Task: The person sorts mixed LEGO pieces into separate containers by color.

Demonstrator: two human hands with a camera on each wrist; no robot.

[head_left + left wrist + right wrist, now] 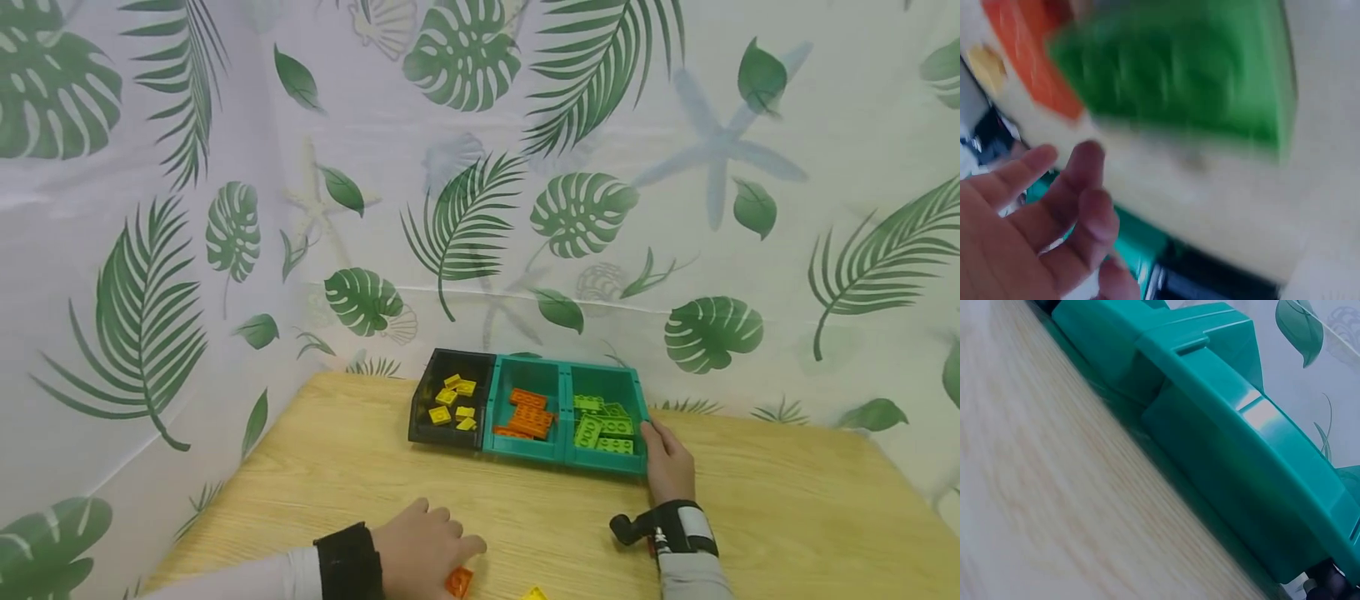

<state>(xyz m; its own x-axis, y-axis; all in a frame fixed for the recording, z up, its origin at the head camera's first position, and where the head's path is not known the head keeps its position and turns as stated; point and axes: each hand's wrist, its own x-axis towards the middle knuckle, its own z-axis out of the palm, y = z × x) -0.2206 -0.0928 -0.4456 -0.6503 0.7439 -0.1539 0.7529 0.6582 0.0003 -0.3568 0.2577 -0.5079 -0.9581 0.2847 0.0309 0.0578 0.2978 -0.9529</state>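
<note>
My left hand (420, 546) is low over the table, right beside an orange brick (459, 581). In the left wrist view its fingers (1088, 206) are loosely bent with nothing between them. A green brick (1179, 75), large and blurred, is close to that camera, beyond the fingertips; the orange brick (1035, 56) lies next to it. My right hand (670, 458) holds the right end of the teal bin (525, 457), at its front corner; the right wrist view shows the bin's wall (1222, 469) but none of the fingers.
A black bin (444, 436) with several yellow bricks (446, 397) joins the teal bin's left side. Orange bricks (531, 417) and lime green bricks (615, 427) fill two teal compartments. A yellow brick (535, 593) lies at the near edge of view. A leaf-printed sheet (480, 208) hangs behind.
</note>
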